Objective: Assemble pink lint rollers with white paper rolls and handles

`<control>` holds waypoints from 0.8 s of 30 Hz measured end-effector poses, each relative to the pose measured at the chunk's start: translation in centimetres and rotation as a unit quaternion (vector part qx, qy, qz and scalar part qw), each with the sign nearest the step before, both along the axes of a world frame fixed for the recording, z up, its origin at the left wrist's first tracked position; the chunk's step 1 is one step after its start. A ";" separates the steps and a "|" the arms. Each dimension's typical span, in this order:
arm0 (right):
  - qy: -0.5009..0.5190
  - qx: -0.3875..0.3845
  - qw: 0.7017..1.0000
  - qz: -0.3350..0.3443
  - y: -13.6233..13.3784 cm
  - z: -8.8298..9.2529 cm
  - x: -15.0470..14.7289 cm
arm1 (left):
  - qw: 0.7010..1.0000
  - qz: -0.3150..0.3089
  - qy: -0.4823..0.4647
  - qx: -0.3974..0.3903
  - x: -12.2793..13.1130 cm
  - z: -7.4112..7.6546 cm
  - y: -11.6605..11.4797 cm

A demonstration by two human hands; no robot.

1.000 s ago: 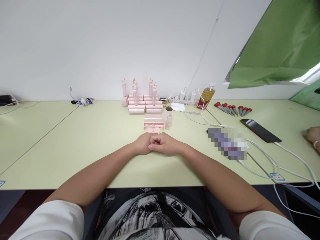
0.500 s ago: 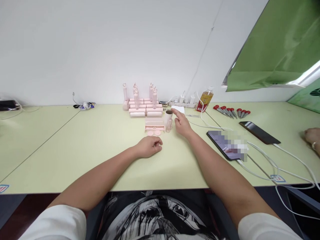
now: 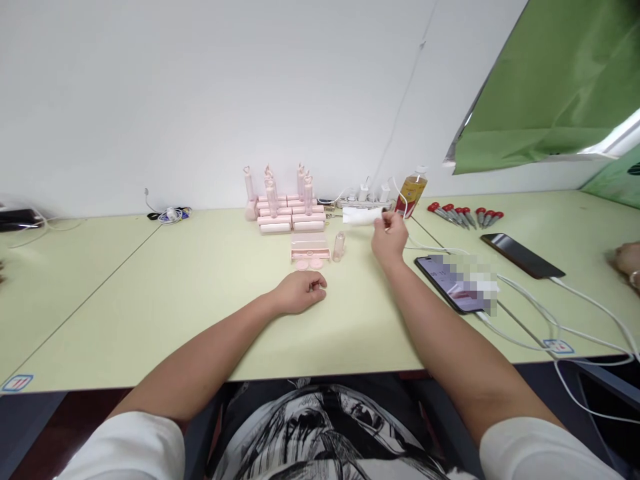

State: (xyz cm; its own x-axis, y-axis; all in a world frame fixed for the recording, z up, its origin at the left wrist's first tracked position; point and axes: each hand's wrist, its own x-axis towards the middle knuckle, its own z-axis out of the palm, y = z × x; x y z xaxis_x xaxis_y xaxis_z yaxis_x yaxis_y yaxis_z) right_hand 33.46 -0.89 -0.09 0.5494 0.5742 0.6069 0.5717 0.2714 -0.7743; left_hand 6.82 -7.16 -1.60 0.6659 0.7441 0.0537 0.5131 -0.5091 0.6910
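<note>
My right hand [image 3: 391, 238] pinches one end of a white paper roll [image 3: 367, 218], held on its side with its dark hollow end at my fingers. Behind the roll, a white sheet is partly hidden. My left hand [image 3: 301, 292] rests on the table with fingers loosely curled and nothing visible in them. Just beyond it lie two pink discs [image 3: 317, 264] and an open pink case [image 3: 310, 255] with a clear lid. Right of the case stands a clear pinkish tube [image 3: 339, 247]. Pink roller cases [image 3: 309, 218] are stacked behind, with several upright pink handles [image 3: 271, 200] among them.
A power strip [image 3: 373, 203] with chargers runs along the wall beside a drink bottle [image 3: 413, 192]. Red-capped pens [image 3: 460, 215] and two phones [image 3: 523, 255] with white cables lie to the right. Another person's hand [image 3: 627, 259] is at the far right edge.
My right hand has taken hold of the white roll, which stood upright behind the clear tube. It has moved right and tipped the roll sideways. My left hand stays put.
</note>
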 end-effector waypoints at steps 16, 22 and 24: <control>-0.017 -0.223 0.892 0.393 -7.6 -0.7 -10.4 | 0.866 0.165 -0.372 0.290 -1.9 1.6 1.5; -0.275 -0.318 0.838 0.348 -7.1 -0.2 -8.9 | 0.927 0.202 -0.263 0.178 -2.7 1.6 2.2; -0.296 -0.312 0.836 0.342 -7.2 0.0 -9.0 | 0.947 0.181 -0.224 0.144 -2.7 1.4 2.2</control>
